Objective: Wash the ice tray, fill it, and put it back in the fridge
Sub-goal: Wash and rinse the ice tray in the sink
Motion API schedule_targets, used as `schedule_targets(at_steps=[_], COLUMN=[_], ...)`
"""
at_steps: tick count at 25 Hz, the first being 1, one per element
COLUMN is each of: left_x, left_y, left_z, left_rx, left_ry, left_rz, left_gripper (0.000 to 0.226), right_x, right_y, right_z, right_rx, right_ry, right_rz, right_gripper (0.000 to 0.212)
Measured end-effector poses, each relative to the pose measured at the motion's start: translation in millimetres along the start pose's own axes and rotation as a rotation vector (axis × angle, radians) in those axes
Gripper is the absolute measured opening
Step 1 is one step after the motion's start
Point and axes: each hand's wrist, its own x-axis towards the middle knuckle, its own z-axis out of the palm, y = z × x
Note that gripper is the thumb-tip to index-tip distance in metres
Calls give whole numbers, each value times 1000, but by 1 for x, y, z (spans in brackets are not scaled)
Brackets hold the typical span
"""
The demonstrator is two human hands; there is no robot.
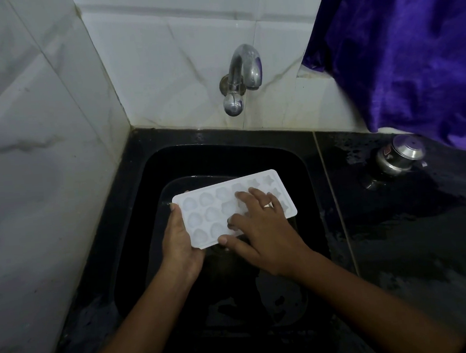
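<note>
**Position.** The ice tray (215, 209) is held over the black sink (224, 154), just below frame centre. Its cavities face up and its long axis runs from 8 o'clock to 2 o'clock.

**Grip.** The left hand (180, 244) grips the tray's 8 o'clock end, with the fingers wrapped underneath. The right hand (258, 224) lies on the cavities with its fingers spread and nearly straight. It presses on the tray and does not clasp it.

**Progress.** Judged stage: washing, by hand-rubbing the cavities. The wet counter (400, 232) at 3 o'clock is consistent with this. Filling and the return to the fridge are not yet done.

**Not determinable.**
- No stream is visible from the tap (241, 74) at 12 o'clock.
- It cannot be told whether the cavities hold water or soap.
- The sink floor is too dark to read.
- The left fingers are hidden under the tray.
- A purple cloth (401, 49) at 2 o'clock partly covers a steel container (399, 157).
- No fridge is in view.
</note>
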Motion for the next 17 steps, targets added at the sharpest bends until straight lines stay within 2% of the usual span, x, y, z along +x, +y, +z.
schedule_targets(at_steps=[4, 14, 17], left_x=[4, 4, 6], left_y=[2, -1, 3], left_z=[-1, 6, 1], left_rx=[5, -7, 0], left_ry=[-9, -16, 0], left_rz=[22, 1, 7], left_gripper=[66, 67, 65], right_x=[-6, -3, -8], right_y=[14, -5, 3], right_z=[-3, 6, 7], right_rx=[-85, -24, -35], right_ry=[55, 49, 37], right_rz=[-59, 25, -13], right_gripper=[51, 76, 66])
